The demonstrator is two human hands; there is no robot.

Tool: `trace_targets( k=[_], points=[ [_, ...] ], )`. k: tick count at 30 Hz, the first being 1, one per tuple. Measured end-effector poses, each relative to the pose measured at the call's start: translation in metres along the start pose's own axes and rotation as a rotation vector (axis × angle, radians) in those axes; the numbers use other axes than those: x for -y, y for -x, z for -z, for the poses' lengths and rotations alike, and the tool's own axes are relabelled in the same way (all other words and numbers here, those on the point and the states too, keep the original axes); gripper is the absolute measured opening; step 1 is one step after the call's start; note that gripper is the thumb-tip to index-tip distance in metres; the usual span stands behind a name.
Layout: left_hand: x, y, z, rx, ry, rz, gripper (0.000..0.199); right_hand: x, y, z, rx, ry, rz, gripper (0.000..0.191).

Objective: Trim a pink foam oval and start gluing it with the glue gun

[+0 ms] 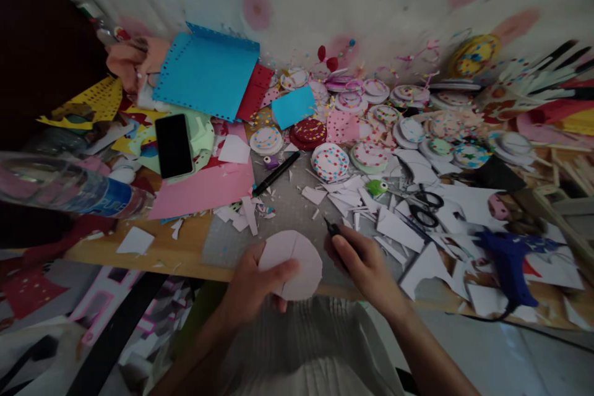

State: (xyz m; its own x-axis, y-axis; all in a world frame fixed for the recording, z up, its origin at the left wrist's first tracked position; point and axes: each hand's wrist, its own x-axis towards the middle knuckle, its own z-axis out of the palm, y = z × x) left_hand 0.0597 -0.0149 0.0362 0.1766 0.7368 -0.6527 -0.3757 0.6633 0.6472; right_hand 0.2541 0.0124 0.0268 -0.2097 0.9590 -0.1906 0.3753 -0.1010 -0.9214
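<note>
One pale disc (304, 260), one dark pointed tool (331, 227)

Left hand (255, 288) is pinching the disc between thumb and fingers, holding it by the near edge of the grey cutting mat (226, 242). Right hand (364, 260) is gripping the tool, its tip pointing forward, apart from the disc. Paper scraps (346, 203) are littering the mat; a black pen (277, 174) is lying beyond.
</note>
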Motion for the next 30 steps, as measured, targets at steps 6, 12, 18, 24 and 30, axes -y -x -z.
trace_targets(
  k=[6, 12, 18, 24, 30],
  points=[
    [-0.019, -0.008, -0.005, -0.006, -0.330, -0.195, 0.024, 0.009, 0.007, -0.020, -0.010, -0.467, -0.216, 0.039],
    [-0.007, -0.013, -0.003, 0.040, -0.158, -0.196, 0.029, 0.000, 0.011, -0.032, -0.116, -0.851, -0.324, 0.037],
    [-0.010, -0.021, -0.003, 0.000, -0.076, -0.096, 0.035, 0.002, 0.009, -0.042, -0.141, -0.916, -0.308, 0.038],
    [-0.015, -0.016, -0.007, -0.056, -0.455, -0.310, 0.024, -0.005, 0.004, -0.041, -0.061, -0.657, -0.277, 0.036],
    [-0.016, -0.015, 0.004, -0.074, -1.133, -0.742, 0.018, -0.003, 0.018, -0.012, -0.140, 0.235, 0.110, 0.028]
  ],
)
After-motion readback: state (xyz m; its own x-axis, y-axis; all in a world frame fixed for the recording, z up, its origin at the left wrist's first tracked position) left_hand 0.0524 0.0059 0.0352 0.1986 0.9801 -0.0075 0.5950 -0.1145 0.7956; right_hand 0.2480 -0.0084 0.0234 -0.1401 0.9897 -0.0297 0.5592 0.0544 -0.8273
